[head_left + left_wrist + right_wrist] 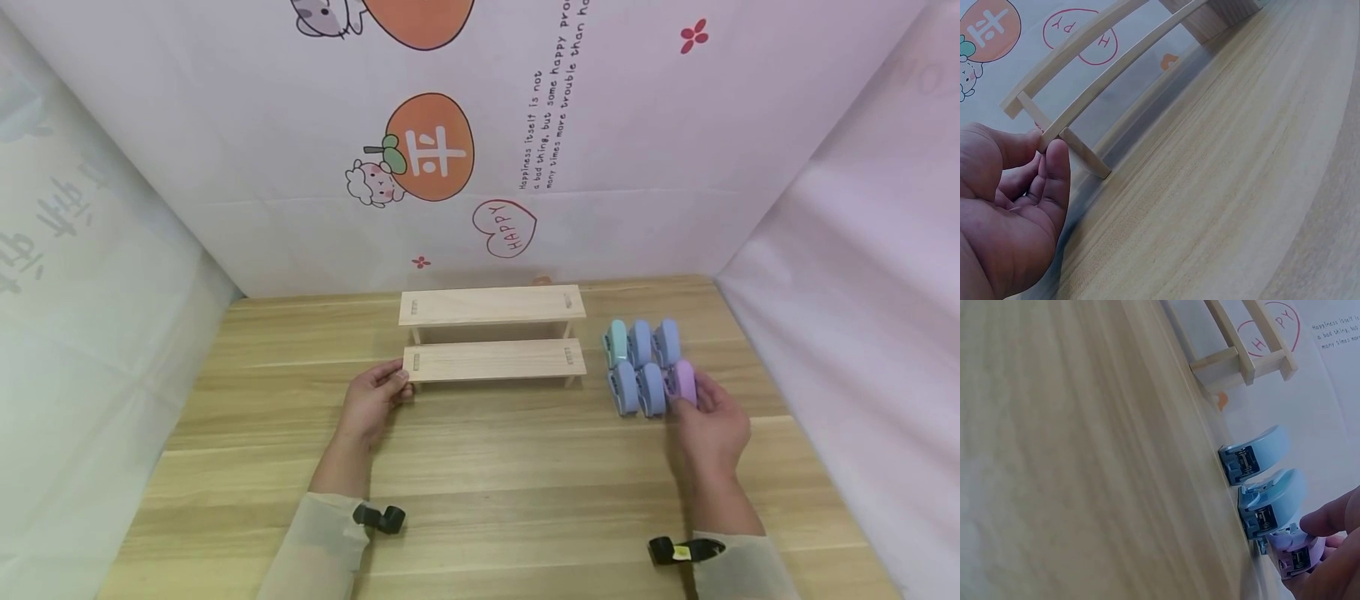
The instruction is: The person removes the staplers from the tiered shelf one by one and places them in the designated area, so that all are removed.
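Note:
A two-step wooden rack (491, 360) stands near the back of the table. At the left end of its lower board, my left hand (372, 398) pinches the board's edge between thumb and fingers, as the left wrist view shows up close. Right of the rack, several pastel plastic clips stand in two rows, with curved backs and dark spring openings. My right hand (714, 421) holds the purple clip (683, 382) at the right end of the front row. Beside it are a blue clip (651, 390) and, at the back left, a mint-green clip (616, 342).
The wood-grain table (487, 492) is bordered behind by a white printed cloth (637, 167). White cloth also hangs along the left (97, 275) and right (862, 275) sides. Black straps with small cameras sit on both wrists.

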### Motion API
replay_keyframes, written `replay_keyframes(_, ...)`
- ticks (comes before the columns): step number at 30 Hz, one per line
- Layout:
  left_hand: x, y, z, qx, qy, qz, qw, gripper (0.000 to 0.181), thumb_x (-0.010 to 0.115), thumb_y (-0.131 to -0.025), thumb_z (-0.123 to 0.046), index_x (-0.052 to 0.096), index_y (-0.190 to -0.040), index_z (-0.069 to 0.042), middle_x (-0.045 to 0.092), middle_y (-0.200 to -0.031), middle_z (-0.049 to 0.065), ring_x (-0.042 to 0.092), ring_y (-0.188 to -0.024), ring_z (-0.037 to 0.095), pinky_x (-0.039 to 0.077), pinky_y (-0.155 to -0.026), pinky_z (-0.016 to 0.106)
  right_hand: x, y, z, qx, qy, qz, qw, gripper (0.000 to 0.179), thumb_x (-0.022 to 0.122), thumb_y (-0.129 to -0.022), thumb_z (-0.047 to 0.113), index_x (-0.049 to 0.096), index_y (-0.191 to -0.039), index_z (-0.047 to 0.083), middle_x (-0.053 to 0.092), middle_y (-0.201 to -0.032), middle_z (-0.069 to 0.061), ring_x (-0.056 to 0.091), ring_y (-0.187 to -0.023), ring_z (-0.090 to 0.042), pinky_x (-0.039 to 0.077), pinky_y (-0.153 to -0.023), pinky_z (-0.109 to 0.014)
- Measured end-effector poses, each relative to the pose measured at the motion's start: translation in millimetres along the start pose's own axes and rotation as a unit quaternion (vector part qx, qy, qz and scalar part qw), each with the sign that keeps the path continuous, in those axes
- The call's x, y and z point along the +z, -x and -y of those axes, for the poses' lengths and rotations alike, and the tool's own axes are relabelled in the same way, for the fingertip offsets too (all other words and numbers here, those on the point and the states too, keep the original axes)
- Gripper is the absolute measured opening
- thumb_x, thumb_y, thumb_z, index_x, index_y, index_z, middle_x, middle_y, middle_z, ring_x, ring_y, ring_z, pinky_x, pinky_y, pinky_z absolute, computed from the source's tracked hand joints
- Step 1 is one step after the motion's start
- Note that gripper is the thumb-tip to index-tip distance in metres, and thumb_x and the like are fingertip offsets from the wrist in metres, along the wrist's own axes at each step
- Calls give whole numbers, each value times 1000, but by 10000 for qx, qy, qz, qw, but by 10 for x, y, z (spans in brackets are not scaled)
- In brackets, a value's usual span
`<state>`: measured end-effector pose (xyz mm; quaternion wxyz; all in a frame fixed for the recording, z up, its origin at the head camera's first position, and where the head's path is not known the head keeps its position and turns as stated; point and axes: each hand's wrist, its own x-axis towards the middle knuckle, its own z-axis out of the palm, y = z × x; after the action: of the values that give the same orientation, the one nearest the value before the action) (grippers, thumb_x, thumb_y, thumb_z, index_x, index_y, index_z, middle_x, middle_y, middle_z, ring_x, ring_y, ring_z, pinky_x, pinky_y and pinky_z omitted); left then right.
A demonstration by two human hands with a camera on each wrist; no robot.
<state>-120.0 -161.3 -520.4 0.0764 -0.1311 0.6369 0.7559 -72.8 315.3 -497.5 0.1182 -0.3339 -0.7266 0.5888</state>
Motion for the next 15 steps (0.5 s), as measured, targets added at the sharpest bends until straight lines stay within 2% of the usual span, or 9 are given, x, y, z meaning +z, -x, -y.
replay_keyframes(11,-11,-15,33,134,-131,22,9998,39,65,-103,-7,58,-139,5,63,-123,18,68,-98,21,62,-89,27,27,-31,-62,317,-280,30,9991,63,71,-92,1,54,-151,14,51,-154,-16,51,-140,-24,49,-108,-23)
replay_keyframes(15,-6,-2,21,152,-100,17,9998,39,64,-103,-5,58,-139,5,63,-123,18,69,-98,20,62,-89,28,25,-46,-84,338,-164,57,9993,64,73,-93,2,53,-152,14,50,-154,-15,51,-141,-25,49,-109,-24)
